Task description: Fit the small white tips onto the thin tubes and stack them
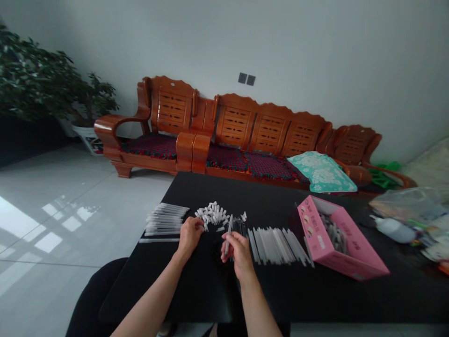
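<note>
We hold a pale pen (229, 230) nearly upright above the worktop (205, 292), the fingers of our right hand (240, 252) closed around it. Our left hand (190, 234) is at the edge of the white caps (212, 213), its fingers curled inward — we cannot tell whether it grips one. Left of it lies a row of pens (165, 218); tubes (275, 245) lie between our right hand and the pink box (321, 248).
</note>
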Demonstrator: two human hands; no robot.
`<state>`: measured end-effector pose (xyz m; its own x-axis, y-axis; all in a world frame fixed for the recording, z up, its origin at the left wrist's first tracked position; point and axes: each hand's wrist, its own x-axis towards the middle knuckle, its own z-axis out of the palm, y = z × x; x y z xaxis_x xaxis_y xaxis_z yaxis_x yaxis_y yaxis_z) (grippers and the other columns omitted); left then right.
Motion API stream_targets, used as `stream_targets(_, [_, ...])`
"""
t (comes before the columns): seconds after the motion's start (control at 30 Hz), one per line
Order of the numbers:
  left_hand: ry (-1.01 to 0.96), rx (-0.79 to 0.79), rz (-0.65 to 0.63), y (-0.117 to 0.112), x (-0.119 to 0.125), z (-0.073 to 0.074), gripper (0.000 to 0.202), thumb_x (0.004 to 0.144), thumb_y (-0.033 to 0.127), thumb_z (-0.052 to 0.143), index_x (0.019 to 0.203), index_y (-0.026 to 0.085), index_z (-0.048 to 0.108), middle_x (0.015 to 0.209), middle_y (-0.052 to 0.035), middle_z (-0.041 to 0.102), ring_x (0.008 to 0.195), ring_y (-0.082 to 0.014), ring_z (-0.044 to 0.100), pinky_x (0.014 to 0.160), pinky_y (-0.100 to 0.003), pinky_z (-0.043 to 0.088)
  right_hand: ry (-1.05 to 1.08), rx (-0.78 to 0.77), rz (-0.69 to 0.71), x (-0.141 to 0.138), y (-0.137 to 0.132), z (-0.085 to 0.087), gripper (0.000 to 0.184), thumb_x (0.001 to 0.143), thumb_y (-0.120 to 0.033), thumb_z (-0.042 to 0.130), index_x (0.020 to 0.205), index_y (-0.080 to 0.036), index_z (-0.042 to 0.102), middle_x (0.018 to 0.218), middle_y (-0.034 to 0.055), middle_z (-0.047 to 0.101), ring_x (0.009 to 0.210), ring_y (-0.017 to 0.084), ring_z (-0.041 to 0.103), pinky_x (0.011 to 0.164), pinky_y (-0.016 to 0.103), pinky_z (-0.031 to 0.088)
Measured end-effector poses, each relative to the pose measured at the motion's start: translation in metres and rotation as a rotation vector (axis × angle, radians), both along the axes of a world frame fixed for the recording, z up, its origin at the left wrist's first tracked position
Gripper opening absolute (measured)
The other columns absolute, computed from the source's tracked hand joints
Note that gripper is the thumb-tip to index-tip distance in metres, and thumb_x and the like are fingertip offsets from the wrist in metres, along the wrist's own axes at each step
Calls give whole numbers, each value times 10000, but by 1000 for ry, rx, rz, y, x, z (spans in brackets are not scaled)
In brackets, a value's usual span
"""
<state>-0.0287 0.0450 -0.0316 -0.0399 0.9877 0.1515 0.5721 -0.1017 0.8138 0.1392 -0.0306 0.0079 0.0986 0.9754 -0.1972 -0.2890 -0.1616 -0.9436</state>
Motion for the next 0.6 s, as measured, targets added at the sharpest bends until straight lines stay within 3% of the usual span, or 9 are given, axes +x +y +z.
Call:
stream_targets(0.13, [-564, -190, 1, -2, -9, 3, 244, 654, 248, 697, 877, 152, 723, 743, -31, 677, 636, -143, 595, 635, -253, 450, -126, 19, 74, -3, -3, 2, 329, 785, -438, 570, 857, -124, 637, 374, -85, 438, 258, 56, 328, 261, 155, 209])
stream_targets(0.27, [-972, -319, -24, -7, -13, 8, 364, 607, 300, 758, 921, 119, 723, 694, -39, 672, 613, -114, 587, 571, -207, 451, -245, 60, 149, -6, -5, 2, 384, 817, -454, 543, 905, -108, 683, 376, -100, 363, 291, 44, 240, 300, 175, 160])
stream_targets(0.43, [-1180, -349, -43, -10, -15, 13, 322, 642, 266, 766, 923, 119, 718, 703, -45, 679, 657, -116, 625, 657, -231, 510, -406, 153, 146, -8, -6, 1, 341, 813, -426, 566, 812, -126, 727, 435, -74, 353, 405, 72, 298, 392, 206, 200])
stream_targets(0.6, [-1211, -340, -72, -11, -15, 15, 299, 652, 245, 767, 913, 104, 723, 738, -57, 687, 660, -110, 625, 673, -227, 516, -497, 188, 158, -7, -4, -2, 307, 824, -389, 553, 791, -147, 739, 476, -58, 392, 458, 91, 340, 443, 224, 224])
